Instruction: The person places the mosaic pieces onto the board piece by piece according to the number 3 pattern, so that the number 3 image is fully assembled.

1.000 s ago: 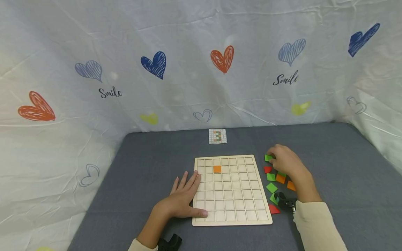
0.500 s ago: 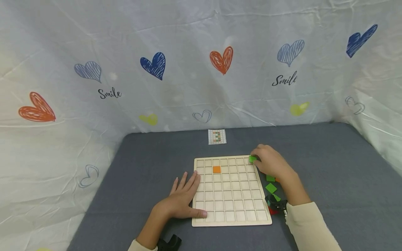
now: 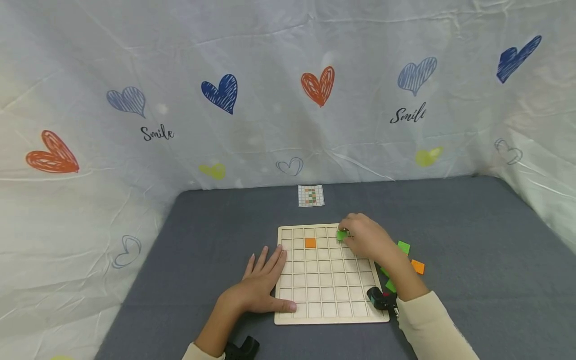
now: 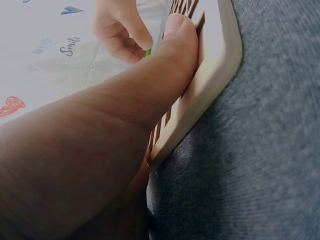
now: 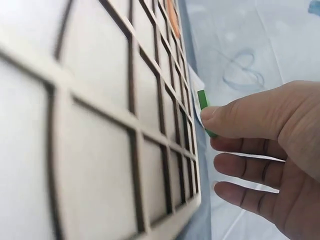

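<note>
A wooden grid board (image 3: 320, 280) lies on the table with one orange square tile (image 3: 310, 243) in a cell of its second row. My left hand (image 3: 258, 286) rests with spread fingers along the board's left side, its thumb over the lower left corner. Over the upper right part of the board, my right hand (image 3: 366, 239) pinches a green square tile (image 3: 342, 235) between thumb and fingers. In the right wrist view the pinched green tile (image 5: 202, 100) is seen edge-on, tilted above the grid. The left wrist view shows the left thumb (image 4: 175, 55) on the board's rim.
Right of the board lie loose tiles, among them a green tile (image 3: 404, 247) and an orange tile (image 3: 418, 267); the right forearm partly hides others. A small printed pattern card (image 3: 311, 196) lies behind the board. A white curtain (image 3: 261, 125) with hearts hangs at the back.
My right hand has carried the green tile leftward from the loose tiles on the right to over the board's upper right part. The left hand has stayed in place.
</note>
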The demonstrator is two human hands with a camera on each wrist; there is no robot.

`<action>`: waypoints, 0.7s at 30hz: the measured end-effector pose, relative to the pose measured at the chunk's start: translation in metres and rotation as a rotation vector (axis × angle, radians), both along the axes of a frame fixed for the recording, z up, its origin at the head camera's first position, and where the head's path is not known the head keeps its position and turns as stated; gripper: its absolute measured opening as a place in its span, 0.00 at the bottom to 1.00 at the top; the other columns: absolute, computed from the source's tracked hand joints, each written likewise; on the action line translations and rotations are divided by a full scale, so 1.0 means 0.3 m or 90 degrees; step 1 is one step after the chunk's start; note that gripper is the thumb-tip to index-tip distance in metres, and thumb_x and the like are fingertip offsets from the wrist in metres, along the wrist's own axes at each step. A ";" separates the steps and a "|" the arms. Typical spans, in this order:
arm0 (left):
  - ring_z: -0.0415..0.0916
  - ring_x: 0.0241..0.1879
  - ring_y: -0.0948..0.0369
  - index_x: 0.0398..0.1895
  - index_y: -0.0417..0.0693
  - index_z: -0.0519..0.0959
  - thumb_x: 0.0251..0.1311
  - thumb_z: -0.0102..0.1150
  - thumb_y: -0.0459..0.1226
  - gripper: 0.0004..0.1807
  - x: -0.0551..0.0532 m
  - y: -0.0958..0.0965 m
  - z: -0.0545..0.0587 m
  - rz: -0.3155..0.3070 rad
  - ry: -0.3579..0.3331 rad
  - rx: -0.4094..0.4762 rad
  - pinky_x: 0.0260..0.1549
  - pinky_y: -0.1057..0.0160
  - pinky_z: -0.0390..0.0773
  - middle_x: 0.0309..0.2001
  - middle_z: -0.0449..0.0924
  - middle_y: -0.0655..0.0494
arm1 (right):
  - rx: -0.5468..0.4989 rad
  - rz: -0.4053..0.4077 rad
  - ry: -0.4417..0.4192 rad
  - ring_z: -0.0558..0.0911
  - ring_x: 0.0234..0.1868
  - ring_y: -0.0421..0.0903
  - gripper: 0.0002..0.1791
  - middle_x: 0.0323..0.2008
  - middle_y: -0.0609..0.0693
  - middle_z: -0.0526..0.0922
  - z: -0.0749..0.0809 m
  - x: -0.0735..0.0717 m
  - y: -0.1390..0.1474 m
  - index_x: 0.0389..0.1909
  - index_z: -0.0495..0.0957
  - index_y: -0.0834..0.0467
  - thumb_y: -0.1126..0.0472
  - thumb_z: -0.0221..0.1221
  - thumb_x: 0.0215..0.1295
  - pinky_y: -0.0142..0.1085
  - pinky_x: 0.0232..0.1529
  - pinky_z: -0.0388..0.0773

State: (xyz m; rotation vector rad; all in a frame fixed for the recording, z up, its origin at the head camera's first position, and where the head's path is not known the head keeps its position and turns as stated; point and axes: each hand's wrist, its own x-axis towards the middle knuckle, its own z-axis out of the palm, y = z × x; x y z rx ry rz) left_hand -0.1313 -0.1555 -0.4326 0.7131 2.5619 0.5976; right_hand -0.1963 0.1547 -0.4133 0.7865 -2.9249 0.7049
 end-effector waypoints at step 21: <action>0.23 0.77 0.45 0.82 0.48 0.40 0.52 0.64 0.69 0.66 0.000 0.003 -0.004 0.010 0.002 -0.005 0.69 0.37 0.26 0.81 0.30 0.53 | -0.007 0.027 0.038 0.71 0.32 0.43 0.08 0.31 0.44 0.78 -0.044 0.020 -0.097 0.30 0.84 0.55 0.71 0.68 0.58 0.36 0.32 0.73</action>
